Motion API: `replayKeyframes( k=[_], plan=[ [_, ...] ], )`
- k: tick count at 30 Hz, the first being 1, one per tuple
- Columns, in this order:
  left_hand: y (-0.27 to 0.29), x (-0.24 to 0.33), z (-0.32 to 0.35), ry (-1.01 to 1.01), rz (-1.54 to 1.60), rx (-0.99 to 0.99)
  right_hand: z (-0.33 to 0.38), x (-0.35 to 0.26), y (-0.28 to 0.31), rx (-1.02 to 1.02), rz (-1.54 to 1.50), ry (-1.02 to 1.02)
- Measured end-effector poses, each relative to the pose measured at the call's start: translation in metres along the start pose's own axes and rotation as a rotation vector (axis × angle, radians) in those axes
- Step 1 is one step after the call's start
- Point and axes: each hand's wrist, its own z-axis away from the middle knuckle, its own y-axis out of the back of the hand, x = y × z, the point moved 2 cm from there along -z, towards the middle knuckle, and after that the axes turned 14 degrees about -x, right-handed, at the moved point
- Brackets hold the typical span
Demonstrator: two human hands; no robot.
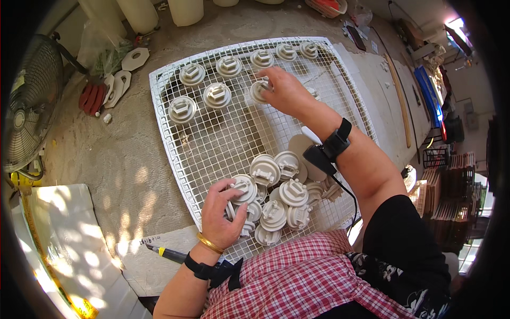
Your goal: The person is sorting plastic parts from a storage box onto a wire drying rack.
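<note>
A white wire-mesh rack (159, 125) lies in front of me, bearing round pale-grey pieces that look like unglazed clay. Each has stepped rings and a raised block on top. Far along the rack, my right hand (289, 93) has its fingers on one round clay piece (259, 92). Other pieces, such as this round piece (217, 95), stand spaced apart around it. Closer to me, several lie in a loose heap (273, 212). My left hand (219, 215) curls thumb and fingers around a round clay piece (243, 187) at the heap's left edge.
A large fan (26, 106) stands at the left. Beside it lie octagonal pale plates (135, 59) and a dark red ridged object (92, 98). A knife with a black and yellow handle (170, 254) rests near my left wrist. Tall pale containers (187, 11) line the back.
</note>
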Motion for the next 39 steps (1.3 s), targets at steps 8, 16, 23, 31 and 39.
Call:
replayKeyframes(
  k=[8, 16, 23, 31, 39],
  plan=[
    [0.002, -0.003, 0.002, -0.015, -0.006, 0.008, 0.011, -0.013, 0.014, -0.108, -0.015, -0.191],
    [0.001, 0.000, 0.001, -0.007, -0.021, -0.001, 0.005, 0.001, 0.009, -0.231, 0.068, 0.045],
    [0.001, -0.002, 0.000, -0.008, -0.023, -0.002, -0.006, -0.002, 0.018, -0.071, 0.186, -0.048],
    [0.001, -0.002, 0.000, -0.017, -0.032, -0.011, -0.007, 0.010, 0.015, -0.095, 0.248, -0.121],
    [0.002, -0.002, -0.001, -0.019, -0.040, -0.001, -0.006, 0.009, 0.025, -0.010, 0.286, -0.080]
  ],
)
